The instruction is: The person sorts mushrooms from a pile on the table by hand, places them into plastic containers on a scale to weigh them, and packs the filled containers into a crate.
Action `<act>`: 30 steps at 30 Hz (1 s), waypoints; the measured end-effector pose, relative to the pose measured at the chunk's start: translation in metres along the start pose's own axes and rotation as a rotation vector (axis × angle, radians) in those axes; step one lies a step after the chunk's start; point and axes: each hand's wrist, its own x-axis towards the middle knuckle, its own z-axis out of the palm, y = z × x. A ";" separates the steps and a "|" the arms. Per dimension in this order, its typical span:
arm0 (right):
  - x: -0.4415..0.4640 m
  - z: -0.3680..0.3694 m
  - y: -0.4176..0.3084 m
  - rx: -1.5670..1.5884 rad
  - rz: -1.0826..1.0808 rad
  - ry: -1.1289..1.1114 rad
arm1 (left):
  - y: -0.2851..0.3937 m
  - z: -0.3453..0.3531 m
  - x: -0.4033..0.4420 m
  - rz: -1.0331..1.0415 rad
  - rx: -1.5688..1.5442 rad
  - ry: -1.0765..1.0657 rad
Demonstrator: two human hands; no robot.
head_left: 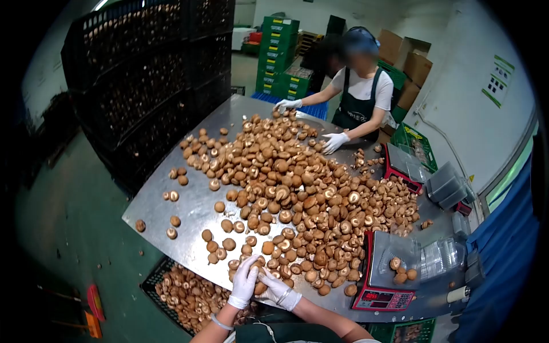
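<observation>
My left hand (pixel 244 281), in a white glove, is at the near edge of the metal table with its fingers curled round shiitake mushrooms. Close beside it, my right hand (pixel 278 290), also gloved, closes on a brown shiitake mushroom (pixel 260 287) between the two palms. How many mushrooms the hands hold is partly hidden by the fingers. Just beyond them spreads a large heap of shiitake mushrooms (pixel 309 200). To the right, a red digital scale (pixel 382 298) bears a clear plastic tray (pixel 390 254) with several mushrooms in it.
Across the metal table (pixel 191 214), a co-worker (pixel 360 91) in white gloves reaches into the heap. Below the near edge stands a crate of mushrooms (pixel 191 291). Tall black crates (pixel 143 74) rise at left. Another scale (pixel 403 168) and stacked clear trays (pixel 443 183) line the right side.
</observation>
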 end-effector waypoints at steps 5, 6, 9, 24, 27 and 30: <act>-0.011 -0.011 -0.005 0.231 -0.137 0.014 | 0.006 0.012 0.007 -0.113 -0.172 -0.152; -0.010 -0.015 -0.003 0.237 -0.150 0.015 | 0.005 0.015 0.009 -0.107 -0.168 -0.164; -0.010 -0.023 0.002 0.388 -0.126 0.107 | 0.003 0.020 0.012 -0.026 -0.124 -0.205; -0.041 0.003 -0.016 0.446 -0.167 -0.106 | 0.044 0.010 0.041 -0.117 -0.317 -0.537; -0.042 0.007 -0.020 0.589 -0.177 -0.028 | 0.049 0.009 0.030 0.050 -0.090 -0.124; -0.045 0.011 -0.027 0.489 -0.232 0.031 | 0.063 -0.004 0.013 0.306 0.256 -0.050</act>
